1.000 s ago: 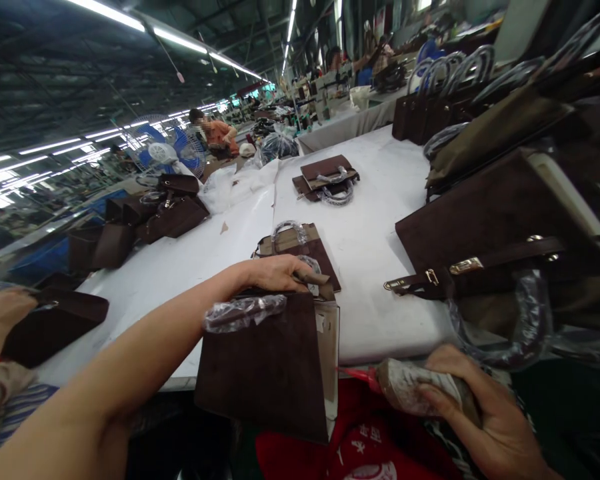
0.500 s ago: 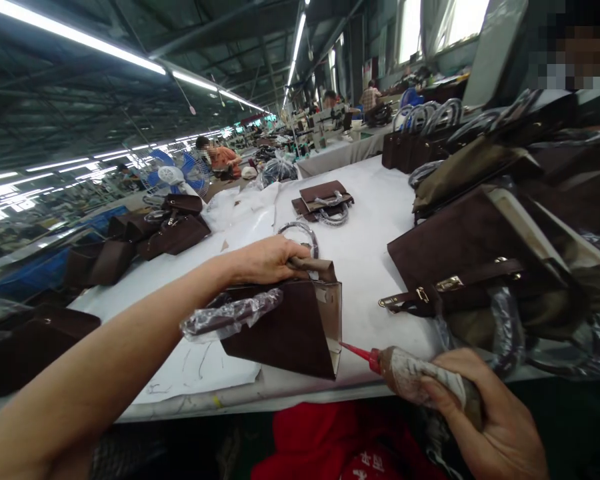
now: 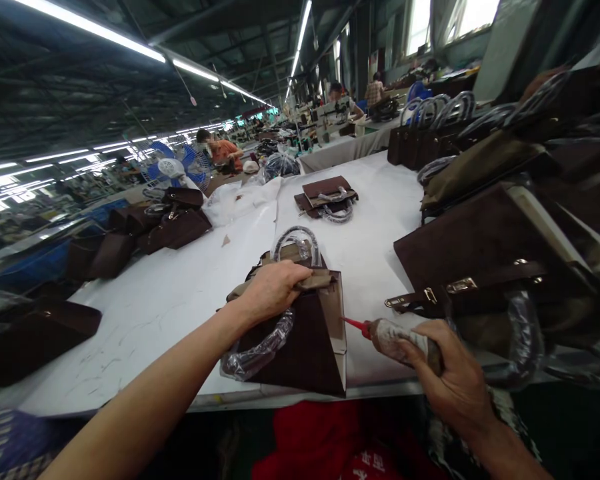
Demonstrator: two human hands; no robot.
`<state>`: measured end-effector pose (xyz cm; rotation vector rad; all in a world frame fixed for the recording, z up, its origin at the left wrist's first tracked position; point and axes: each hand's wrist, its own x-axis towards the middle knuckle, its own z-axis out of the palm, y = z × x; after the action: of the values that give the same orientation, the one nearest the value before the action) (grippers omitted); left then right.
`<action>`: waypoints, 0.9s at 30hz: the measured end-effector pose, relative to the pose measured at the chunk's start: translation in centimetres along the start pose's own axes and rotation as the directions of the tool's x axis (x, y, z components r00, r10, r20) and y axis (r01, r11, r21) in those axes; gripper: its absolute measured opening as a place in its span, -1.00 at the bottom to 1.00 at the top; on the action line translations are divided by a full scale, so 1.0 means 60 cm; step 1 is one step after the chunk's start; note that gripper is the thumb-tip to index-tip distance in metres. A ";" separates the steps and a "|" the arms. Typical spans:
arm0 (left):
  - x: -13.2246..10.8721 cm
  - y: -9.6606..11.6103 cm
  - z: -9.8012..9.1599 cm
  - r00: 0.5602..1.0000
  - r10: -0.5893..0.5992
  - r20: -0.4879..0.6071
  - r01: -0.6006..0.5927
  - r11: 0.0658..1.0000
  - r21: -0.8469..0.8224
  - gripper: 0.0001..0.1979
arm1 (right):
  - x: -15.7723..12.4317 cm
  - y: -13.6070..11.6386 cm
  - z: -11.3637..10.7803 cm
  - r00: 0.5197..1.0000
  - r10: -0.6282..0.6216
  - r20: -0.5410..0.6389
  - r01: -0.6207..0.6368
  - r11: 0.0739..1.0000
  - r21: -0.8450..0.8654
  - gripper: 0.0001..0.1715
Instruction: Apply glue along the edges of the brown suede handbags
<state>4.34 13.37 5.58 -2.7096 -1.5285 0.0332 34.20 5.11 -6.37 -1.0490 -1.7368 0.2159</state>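
A dark brown handbag (image 3: 307, 340) stands at the near edge of the white table (image 3: 180, 293), its plastic-wrapped handle hanging down its front. My left hand (image 3: 273, 290) presses on the bag's top, fingers closed over the tan flap. My right hand (image 3: 443, 377) is wrapped round a smeared glue bottle (image 3: 397, 339) whose red nozzle touches the bag's pale right side edge.
Another brown bag (image 3: 485, 250) with gold clasps lies to the right under a pile of bags. More bags lie mid-table (image 3: 327, 193), at the left (image 3: 170, 223) and near left (image 3: 30, 337). A blue fan (image 3: 177, 167) and seated workers are behind. Red cloth (image 3: 350, 440) lies below the table edge.
The bag has come up from below the table edge and now stands on the table. My right hand lifted the glue bottle and brought its nozzle to the bag's side.
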 end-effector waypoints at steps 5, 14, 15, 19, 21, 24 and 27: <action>-0.003 -0.005 0.004 1.000 0.000 -0.031 0.000 1.000 0.000 -0.71 | 0.003 0.010 0.009 0.993 -0.001 0.122 -0.004 0.999 0.035 -0.89; 0.001 -0.006 0.005 0.999 0.008 -0.035 -0.008 1.000 -0.007 -0.71 | 0.026 0.020 -0.005 0.994 -0.045 0.096 0.038 0.997 0.074 -0.96; 0.000 -0.004 0.005 0.999 0.009 -0.033 -0.009 1.000 -0.006 -0.72 | 0.026 0.022 -0.005 0.990 -0.056 0.132 0.045 0.996 0.081 -0.95; -0.001 -0.003 0.005 0.999 0.013 -0.044 -0.012 1.000 0.004 -0.73 | 0.025 0.022 -0.004 0.989 -0.064 0.132 0.050 0.992 0.113 -0.96; -0.001 -0.003 0.005 0.999 0.011 -0.051 -0.011 1.000 0.001 -0.72 | 0.026 0.022 -0.004 0.995 -0.062 0.076 0.053 0.993 0.107 -0.95; -0.001 -0.002 0.006 0.999 0.000 -0.036 0.000 1.000 0.005 -0.68 | 0.027 0.023 -0.003 0.988 -0.079 0.130 0.066 0.993 0.102 -0.96; -0.001 0.001 0.004 1.000 -0.006 -0.026 0.007 1.000 0.020 -0.67 | 0.026 0.022 -0.002 0.977 -0.089 0.193 0.067 0.991 0.115 -0.95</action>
<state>4.36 13.26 5.32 -2.6787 -1.5216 0.0123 34.90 6.99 -6.06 -0.9035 -1.9186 0.3707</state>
